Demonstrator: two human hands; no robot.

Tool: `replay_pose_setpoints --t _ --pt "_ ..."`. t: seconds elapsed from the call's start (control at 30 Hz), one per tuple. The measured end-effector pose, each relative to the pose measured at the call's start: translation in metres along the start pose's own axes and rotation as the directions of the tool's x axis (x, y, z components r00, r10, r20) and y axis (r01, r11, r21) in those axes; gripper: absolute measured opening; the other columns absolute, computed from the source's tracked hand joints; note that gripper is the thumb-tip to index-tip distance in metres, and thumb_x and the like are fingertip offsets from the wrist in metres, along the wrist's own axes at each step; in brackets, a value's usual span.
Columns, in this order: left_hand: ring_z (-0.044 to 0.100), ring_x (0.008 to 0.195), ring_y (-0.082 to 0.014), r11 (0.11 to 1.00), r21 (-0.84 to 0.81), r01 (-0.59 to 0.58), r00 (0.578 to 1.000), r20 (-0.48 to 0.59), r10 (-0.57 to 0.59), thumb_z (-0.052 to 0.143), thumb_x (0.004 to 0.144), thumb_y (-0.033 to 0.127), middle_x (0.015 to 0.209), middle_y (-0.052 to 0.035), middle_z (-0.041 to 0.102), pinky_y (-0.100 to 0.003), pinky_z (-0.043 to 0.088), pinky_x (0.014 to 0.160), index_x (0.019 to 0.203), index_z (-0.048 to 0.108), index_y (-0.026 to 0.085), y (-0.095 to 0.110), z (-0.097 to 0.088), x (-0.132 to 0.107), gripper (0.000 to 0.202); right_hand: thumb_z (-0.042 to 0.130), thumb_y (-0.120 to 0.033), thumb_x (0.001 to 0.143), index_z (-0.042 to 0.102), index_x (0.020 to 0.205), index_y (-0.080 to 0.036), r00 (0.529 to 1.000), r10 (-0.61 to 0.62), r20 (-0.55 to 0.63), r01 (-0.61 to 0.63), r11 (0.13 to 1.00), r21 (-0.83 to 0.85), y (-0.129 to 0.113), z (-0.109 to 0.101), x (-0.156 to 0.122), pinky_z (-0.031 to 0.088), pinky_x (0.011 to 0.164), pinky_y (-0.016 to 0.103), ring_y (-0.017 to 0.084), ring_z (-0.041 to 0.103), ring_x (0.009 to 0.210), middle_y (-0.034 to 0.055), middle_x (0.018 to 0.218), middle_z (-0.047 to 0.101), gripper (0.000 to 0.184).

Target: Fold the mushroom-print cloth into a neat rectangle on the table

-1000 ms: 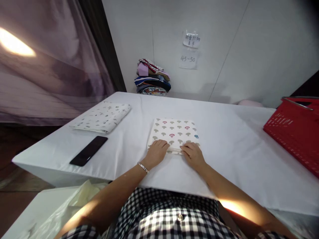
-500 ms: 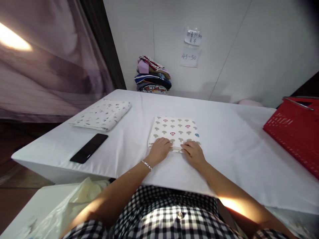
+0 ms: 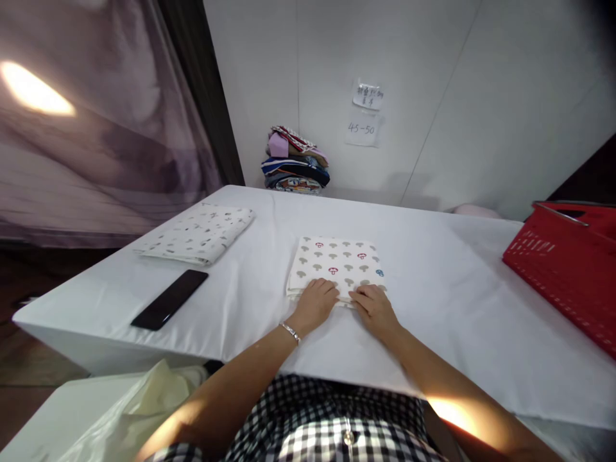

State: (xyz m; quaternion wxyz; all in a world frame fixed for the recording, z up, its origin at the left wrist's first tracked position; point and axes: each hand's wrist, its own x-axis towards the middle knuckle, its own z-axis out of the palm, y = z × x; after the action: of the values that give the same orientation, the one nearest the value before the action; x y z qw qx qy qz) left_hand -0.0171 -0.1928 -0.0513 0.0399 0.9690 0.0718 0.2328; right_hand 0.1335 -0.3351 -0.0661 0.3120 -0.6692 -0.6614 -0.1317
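A white cloth (image 3: 337, 260) printed with grey, red and blue mushrooms lies folded into a square at the middle of the table. At its near edge, my left hand (image 3: 315, 305) has its fingers closed over the layers, left of centre. My right hand (image 3: 375, 308) grips the same edge on the right, fingertips on top and thumb low against the fold. Only a small gap parts the two hands. Parts of the cloth's near edge are hidden under them.
The table (image 3: 447, 321) has a white cover. On its left are another folded printed cloth (image 3: 202, 232) and a black phone (image 3: 171, 299). A red basket (image 3: 568, 276) stands at the right edge. Beyond the far edge is a pile of folded fabrics (image 3: 296, 163).
My left hand has slid a little to the right along the cloth's near edge, closer to my right hand. The camera view has tilted slightly upward. The cloth stays in place.
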Motion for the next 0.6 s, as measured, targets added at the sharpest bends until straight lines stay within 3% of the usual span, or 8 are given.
replay_pose_setpoints --t 0.27,0.43,0.6 --pt "0.049 0.085 -0.0198 0.999 0.015 -0.032 0.999 -0.027 0.033 0.051 0.087 0.02 0.09 -0.0056 0.06 -0.035 0.04 0.076 0.083 0.058 0.018 0.0 0.001 -0.004 0.009 0.039 -0.006 0.087 0.059 0.114 -0.025 1.0 0.0 0.007 -0.001 0.998 0.07 -0.003 -0.011 -0.017 0.048 0.08 0.041 0.021 0.054 0.095 0.0079 0.104 0.06 0.038" --pt "0.05 0.086 -0.0195 0.999 0.008 -0.035 0.999 -0.04 0.035 0.052 0.087 0.023 0.09 -0.0046 0.059 -0.035 0.04 0.077 0.084 0.058 0.018 0.0 -0.001 -0.007 0.009 0.04 -0.009 0.088 0.06 0.112 -0.023 1.0 0.0 -0.012 0.001 0.997 0.08 -0.005 -0.011 -0.019 0.048 0.08 0.042 0.022 0.054 0.095 0.0086 0.103 0.06 0.033" --pt "0.05 0.084 -0.0195 0.997 0.066 0.041 0.998 -0.042 -0.038 0.055 0.086 0.022 0.086 -0.004 0.059 -0.035 0.04 0.074 0.082 0.058 0.017 -0.002 -0.008 -0.012 0.006 0.043 -0.015 0.09 0.063 0.104 -0.023 0.999 0.049 -0.002 -0.049 0.993 0.111 -0.012 -0.018 -0.012 0.048 0.08 0.041 0.021 0.054 0.092 0.0077 0.099 0.061 0.026"
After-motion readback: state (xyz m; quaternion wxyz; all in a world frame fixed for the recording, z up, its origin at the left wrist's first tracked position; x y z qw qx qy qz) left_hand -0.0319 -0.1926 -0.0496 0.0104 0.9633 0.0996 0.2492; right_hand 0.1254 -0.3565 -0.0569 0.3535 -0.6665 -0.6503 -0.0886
